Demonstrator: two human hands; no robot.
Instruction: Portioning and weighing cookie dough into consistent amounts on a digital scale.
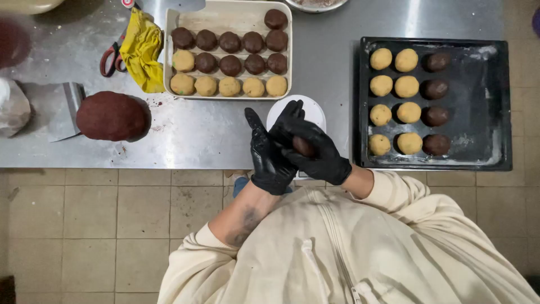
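Both my hands wear black gloves and are cupped together over the table's front edge. My left hand (pixel 267 157) and my right hand (pixel 315 149) press a small brown dough ball (pixel 304 147) between the palms. Just behind them sits a small white scale (pixel 312 110). A cream tray (pixel 225 17) at the back holds several brown and pale dough balls. To the right, a black baking tray (pixel 484 101) carries rows of pale and brown balls. A big lump of brown dough (pixel 112 116) lies at the left.
A metal bench scraper (pixel 67 110) lies beside the big lump. Red-handled scissors (pixel 112 56) and a yellow cloth (pixel 142 50) sit at the back left. A white bag (pixel 11 107) is at the far left. Beige floor tiles (pixel 112 225) show below the steel table (pixel 197 135).
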